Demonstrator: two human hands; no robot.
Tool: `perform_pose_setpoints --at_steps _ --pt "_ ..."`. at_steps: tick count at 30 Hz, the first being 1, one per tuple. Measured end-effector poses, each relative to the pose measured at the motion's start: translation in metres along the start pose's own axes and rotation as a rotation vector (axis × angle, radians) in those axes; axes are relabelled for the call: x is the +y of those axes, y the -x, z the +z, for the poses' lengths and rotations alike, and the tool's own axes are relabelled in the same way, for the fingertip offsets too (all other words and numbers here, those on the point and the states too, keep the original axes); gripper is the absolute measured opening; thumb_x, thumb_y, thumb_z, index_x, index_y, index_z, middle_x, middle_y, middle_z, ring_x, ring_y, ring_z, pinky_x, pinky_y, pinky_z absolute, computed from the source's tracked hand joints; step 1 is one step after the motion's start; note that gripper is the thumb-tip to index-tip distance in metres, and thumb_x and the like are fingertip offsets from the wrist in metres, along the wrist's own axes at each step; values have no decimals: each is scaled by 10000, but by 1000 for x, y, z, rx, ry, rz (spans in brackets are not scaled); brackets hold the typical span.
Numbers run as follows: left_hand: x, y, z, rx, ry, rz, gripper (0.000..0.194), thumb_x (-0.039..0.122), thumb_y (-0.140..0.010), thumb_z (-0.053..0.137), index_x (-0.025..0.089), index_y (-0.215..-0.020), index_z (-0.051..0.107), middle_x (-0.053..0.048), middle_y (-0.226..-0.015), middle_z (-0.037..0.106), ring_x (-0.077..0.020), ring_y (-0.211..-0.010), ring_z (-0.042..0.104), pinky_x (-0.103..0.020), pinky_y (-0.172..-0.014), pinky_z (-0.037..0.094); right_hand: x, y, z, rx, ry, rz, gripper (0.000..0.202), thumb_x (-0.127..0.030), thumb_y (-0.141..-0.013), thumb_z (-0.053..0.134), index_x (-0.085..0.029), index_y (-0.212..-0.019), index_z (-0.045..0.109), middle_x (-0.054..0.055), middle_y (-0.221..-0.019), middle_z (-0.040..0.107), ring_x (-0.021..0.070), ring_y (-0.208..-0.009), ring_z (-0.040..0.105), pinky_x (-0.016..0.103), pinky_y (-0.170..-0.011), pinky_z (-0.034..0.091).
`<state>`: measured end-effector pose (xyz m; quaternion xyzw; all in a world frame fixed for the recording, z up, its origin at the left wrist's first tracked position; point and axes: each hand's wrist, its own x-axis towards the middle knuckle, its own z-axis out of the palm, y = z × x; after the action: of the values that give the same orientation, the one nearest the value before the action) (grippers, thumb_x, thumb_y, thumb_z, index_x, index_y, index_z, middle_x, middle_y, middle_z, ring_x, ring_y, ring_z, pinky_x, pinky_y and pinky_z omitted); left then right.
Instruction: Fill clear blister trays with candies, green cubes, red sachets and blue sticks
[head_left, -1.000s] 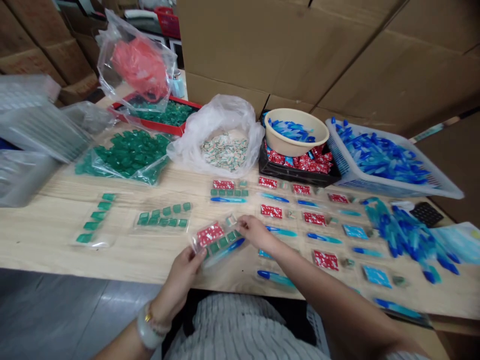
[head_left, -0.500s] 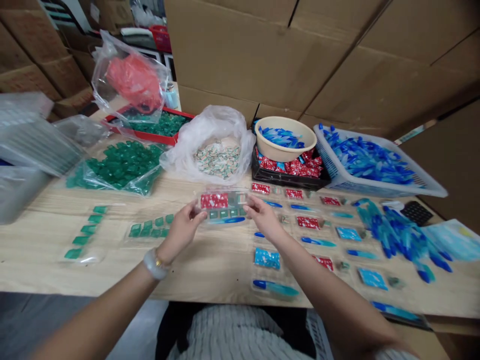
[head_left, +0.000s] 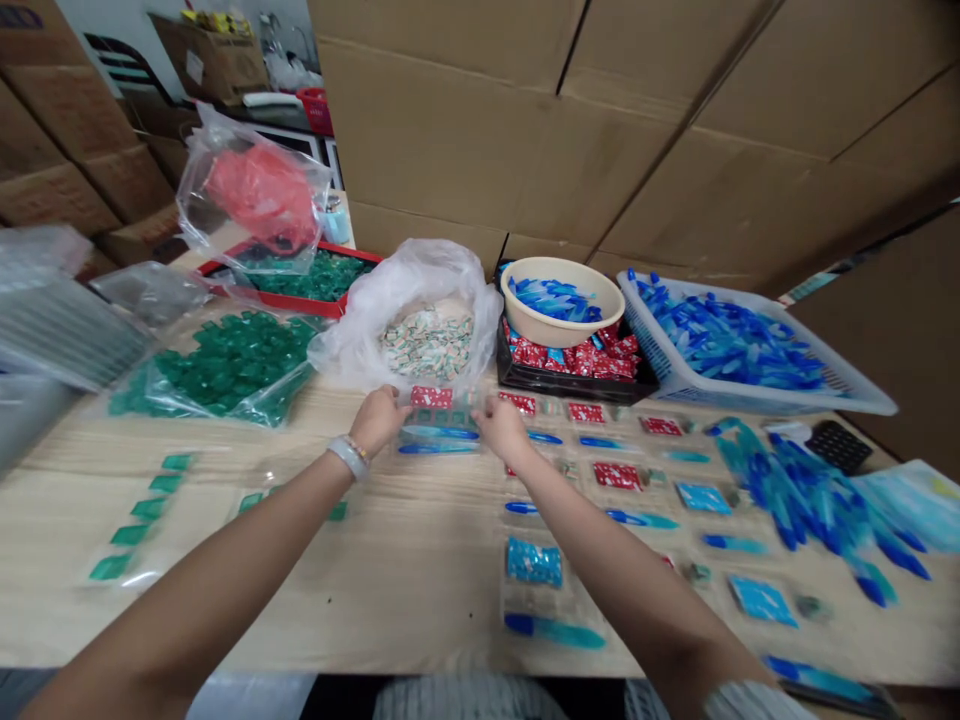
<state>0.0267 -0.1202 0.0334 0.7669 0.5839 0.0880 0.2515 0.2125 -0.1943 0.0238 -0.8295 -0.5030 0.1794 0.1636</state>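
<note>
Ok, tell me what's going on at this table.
The left hand and right hand grip a small clear tray by its ends, with a red packet and green pieces in it. Two blue pen-like pieces show at its near side, so it may lie over another tray. To the right are rows of similar trays with red or blue packets; at the left, a clear tray shows just green pieces. Bulk supplies stand behind, including a cream bowl.
</note>
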Motion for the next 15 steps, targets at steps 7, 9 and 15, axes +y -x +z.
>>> perform_pose_setpoints --at_steps 7,9,15 --pt "1 -3 -9 -57 49 -19 419 278 -676 557 69 -1038 528 -94 -819 632 -184 -747 588 -227 -612 400 9 -4 4 12 -254 -16 262 -244 -675 575 -139 -910 523 18 -709 571 125 -598 492 222 -556 356" --pt "0 -4 -9 -40 22 41 399 255 -688 531 77 -1045 538 -79 -772 632 -176 -716 584 -225 -601 389 10 -5 2 10 -310 -46 268 -261 -678 563 -140 -915 525 12 -681 562 130 -591 492 226 -556 366" --pt "-8 -6 -4 -26 23 62 399 220 -697 492 76 -1067 534 -75 -776 632 -172 -703 579 -234 -610 388 15 -22 -10 -182 -605 -5 357 -186 -766 299 -144 -1029 537 -2 -631 540 111 -497 483 212 -496 389"
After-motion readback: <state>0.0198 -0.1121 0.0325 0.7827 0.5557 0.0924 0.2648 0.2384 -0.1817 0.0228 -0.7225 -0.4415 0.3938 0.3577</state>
